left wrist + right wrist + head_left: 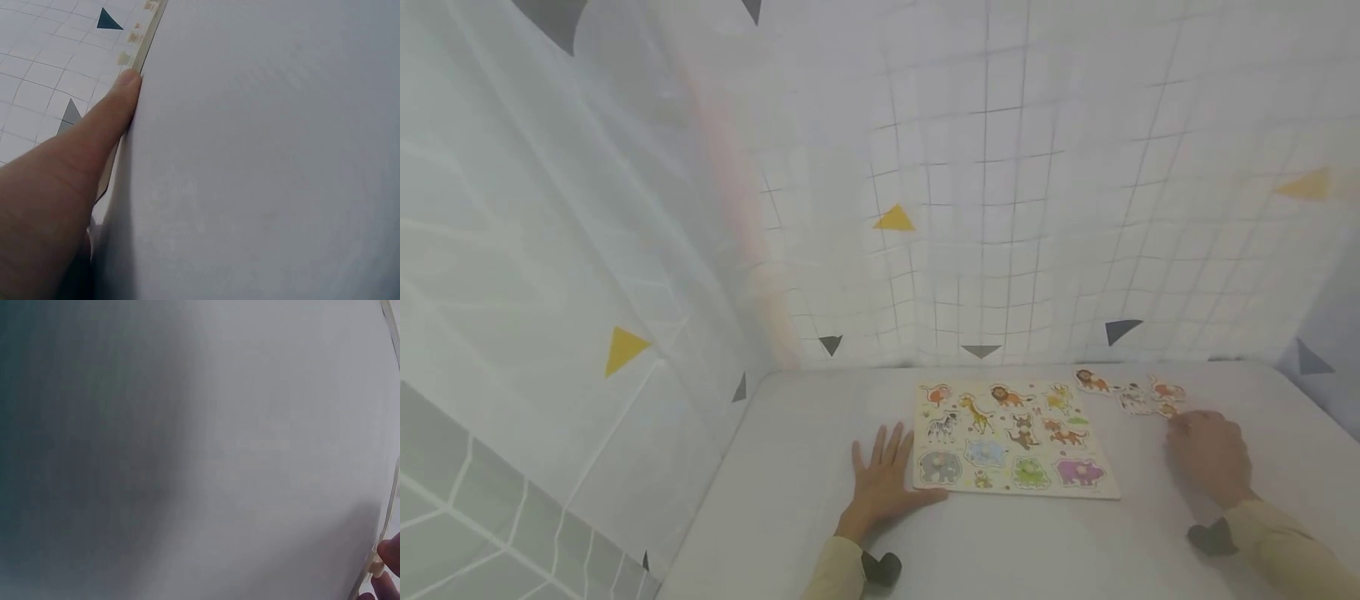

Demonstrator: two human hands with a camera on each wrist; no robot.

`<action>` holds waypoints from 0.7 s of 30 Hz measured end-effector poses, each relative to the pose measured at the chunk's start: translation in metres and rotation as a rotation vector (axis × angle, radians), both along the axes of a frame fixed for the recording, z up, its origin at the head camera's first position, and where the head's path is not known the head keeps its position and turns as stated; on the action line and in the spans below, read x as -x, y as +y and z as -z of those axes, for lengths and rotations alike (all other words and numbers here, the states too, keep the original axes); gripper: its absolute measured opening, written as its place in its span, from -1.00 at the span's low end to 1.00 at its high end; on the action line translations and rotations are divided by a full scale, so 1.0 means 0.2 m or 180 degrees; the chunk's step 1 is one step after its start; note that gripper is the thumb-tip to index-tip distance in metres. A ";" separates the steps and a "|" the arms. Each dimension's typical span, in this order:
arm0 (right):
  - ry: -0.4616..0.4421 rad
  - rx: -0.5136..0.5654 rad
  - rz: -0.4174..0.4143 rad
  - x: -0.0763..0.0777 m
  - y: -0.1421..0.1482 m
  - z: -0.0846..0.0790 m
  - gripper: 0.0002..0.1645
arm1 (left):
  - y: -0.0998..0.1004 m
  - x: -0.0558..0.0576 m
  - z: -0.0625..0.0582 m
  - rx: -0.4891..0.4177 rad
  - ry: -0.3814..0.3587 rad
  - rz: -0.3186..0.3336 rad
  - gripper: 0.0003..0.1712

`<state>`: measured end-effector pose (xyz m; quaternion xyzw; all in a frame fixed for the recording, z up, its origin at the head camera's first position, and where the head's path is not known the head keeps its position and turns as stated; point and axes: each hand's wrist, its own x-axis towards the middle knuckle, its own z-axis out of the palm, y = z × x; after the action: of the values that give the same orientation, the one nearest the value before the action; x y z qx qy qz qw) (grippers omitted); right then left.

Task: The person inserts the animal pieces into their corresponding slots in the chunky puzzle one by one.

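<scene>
An animal puzzle board [1037, 417] lies flat on the table, with elephant, blue animal, frog and purple hippo shapes along its lower part. Beside its left edge my left hand [883, 483] rests on the table, fingers straight and spread; the thumb [125, 94] touches the board's near edge. Right of the board, my right hand [1210, 454] is at a small group of loose pieces. Its fingertips pinch a pale knob [376, 567] on a thin puzzle piece [1167, 410], whose picture is mostly hidden by the hand.
A lion piece [1093, 382], a zebra piece [1133, 400] and a monkey piece [1167, 388] lie close together near the table's back edge. White patterned sheets [985, 208] hang behind the white table [1030, 550] and along its left side.
</scene>
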<state>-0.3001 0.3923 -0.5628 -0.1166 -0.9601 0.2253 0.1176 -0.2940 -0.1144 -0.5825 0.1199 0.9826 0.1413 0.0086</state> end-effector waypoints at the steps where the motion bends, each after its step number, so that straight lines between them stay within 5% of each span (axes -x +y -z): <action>1: -0.0018 0.0002 -0.0009 0.00 0.01 0.00 -0.58 | 0.00 0.00 0.00 0.0002 -0.0007 -0.0001 0.41; 12: -0.0192 -0.0034 -0.0022 0.04 0.08 0.00 -0.42 | 0.00 -0.01 -0.01 -0.0014 0.0023 0.0015 0.40; 21: -0.0092 -0.0228 0.0014 0.06 0.14 0.04 -0.49 | 0.00 -0.01 0.00 -0.0012 0.0034 0.0017 0.40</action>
<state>-0.3129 0.4203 -0.5704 -0.1177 -0.9689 0.1889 0.1084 -0.2928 -0.1151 -0.5817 0.1232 0.9821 0.1425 0.0035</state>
